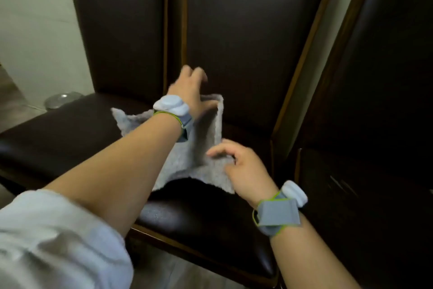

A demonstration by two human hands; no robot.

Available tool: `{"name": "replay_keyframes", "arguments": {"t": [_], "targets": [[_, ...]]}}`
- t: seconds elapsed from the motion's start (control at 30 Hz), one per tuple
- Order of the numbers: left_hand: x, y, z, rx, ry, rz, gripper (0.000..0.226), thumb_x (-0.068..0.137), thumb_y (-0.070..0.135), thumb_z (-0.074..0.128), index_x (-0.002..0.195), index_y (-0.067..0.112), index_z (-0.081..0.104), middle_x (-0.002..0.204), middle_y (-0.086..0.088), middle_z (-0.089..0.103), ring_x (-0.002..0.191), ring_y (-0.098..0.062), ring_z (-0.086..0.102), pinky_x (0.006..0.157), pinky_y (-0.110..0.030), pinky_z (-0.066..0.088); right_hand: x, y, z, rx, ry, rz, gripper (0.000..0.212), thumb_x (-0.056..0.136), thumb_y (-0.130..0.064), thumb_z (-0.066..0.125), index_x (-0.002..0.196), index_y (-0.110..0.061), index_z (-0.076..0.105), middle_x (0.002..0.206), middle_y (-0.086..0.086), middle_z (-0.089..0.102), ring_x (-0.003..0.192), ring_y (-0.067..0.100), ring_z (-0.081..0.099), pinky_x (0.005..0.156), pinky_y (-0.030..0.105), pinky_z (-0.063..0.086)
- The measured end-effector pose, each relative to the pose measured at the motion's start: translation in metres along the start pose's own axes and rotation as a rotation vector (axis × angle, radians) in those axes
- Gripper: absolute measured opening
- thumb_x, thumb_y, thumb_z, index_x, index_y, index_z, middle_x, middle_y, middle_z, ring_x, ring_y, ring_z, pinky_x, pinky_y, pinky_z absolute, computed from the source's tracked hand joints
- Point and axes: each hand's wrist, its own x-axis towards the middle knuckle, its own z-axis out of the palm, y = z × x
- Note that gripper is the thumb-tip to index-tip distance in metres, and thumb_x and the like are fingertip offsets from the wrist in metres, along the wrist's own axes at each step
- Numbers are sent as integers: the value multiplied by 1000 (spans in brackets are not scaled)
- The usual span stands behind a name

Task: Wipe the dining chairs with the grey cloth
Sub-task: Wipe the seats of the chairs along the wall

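The grey cloth lies spread on the seat of the middle chair, at the centre of the view, with one corner at 9 o'clock reaching over onto the seat of the left chair and its far edge standing up against the middle chair's backrest. The near edge of the cloth is lifted into an arch, with dark seat showing under it.

The left hand reaches forward at 12 o'clock of the cloth. Its thumb lies on the cloth's upper far corner; the fingers are blurred and extend toward the backrest, so I cannot tell whether its grip is closed on the cloth or merely resting there. The right hand sits at 4 o'clock of the cloth, fingers curled, pinching the cloth's near right part between thumb and fingertips.

Each wrist carries a grey band with a pale round unit: the left band and the right band. A pale rolled-up sleeve covers the left upper arm at 8 o'clock.

A third chair stands at 3 o'clock, well in shadow. All three have dark upholstery and brown wooden frames. A round clear object sits on the floor at 9 o'clock, by the pale wall
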Motion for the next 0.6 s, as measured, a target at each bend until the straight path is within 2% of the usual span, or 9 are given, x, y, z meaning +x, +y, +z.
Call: {"name": "replay_keyframes", "arguments": {"t": [0.07, 0.1, 0.2, 0.3, 0.37, 0.4, 0.47, 0.53, 0.6], "targets": [[-18, 0, 29, -84, -275, -26, 50, 68, 51, 77, 104, 25, 55, 85, 6, 57, 85, -21, 61, 66, -28, 40, -21, 27, -2, -271, -73, 168, 45, 75, 6, 44, 111, -6, 68, 119, 5, 62, 117, 12, 55, 98, 14, 38], [-32, -2, 43, -105, -329, -42, 44, 72, 46, 76, 105, 25, 57, 82, 8, 59, 85, -19, 62, 66, -26, 40, -29, 39, -1, -434, -114, 256, 40, 81, 0, 47, 116, -8, 66, 127, 6, 58, 123, 19, 51, 102, 21, 37], [-78, -12, 60, -79, -290, -26, 25, 83, 30, 65, 106, 22, 60, 87, 5, 65, 88, -20, 62, 71, -28, 44, -34, 49, 5, -912, -69, 271, 30, 86, -22, 55, 115, -17, 63, 142, 2, 42, 132, 28, 33, 104, 36, 30], [-114, -37, 54, -37, -143, -37, 14, 86, 24, 57, 99, 22, 61, 90, 1, 61, 85, -24, 61, 71, -34, 48, -14, 42, 27, -799, 112, 26, 27, 81, -12, 49, 102, -13, 68, 129, 8, 52, 121, 34, 41, 97, 42, 36], [-126, -58, 48, 40, -134, -50, 14, 87, 22, 57, 98, 17, 63, 95, -5, 59, 89, -29, 58, 71, -35, 45, 7, 41, 46, -604, 79, -55, 31, 75, -7, 45, 94, -8, 69, 110, 12, 61, 108, 38, 50, 89, 44, 45], [-131, -68, 46, 96, -175, -63, 17, 87, 23, 58, 101, 15, 63, 101, -9, 58, 96, -32, 56, 74, -36, 42, 16, 47, 57, -609, 20, -59, 33, 80, -10, 46, 103, -10, 69, 120, 13, 59, 116, 39, 47, 95, 47, 43], [-146, -79, 47, 205, -314, -116, 33, 91, 34, 51, 116, 15, 59, 122, -10, 53, 115, -34, 48, 89, -38, 39, 26, 60, 72, -804, -176, 56, 45, 95, -34, 40, 139, -27, 45, 157, 10, 25, 144, 35, 14, 116, 55, 16], [-173, -81, 49, 285, -433, -165, 56, 94, 50, 26, 141, 22, 40, 150, -6, 35, 139, -30, 29, 112, -44, 23, 25, 73, 76, -940, -300, 169, 58, 96, -55, 22, 151, -40, 10, 163, 1, -6, 148, 31, -13, 114, 61, -9], [-202, -75, 47, 304, -469, -162, 68, 88, 59, 3, 151, 36, 15, 161, -2, 11, 148, -28, 8, 118, -51, 2, 12, 75, 79, -966, -307, 182, 61, 94, -61, 14, 150, -44, -3, 162, -1, -12, 147, 31, -19, 110, 65, -14]]}}
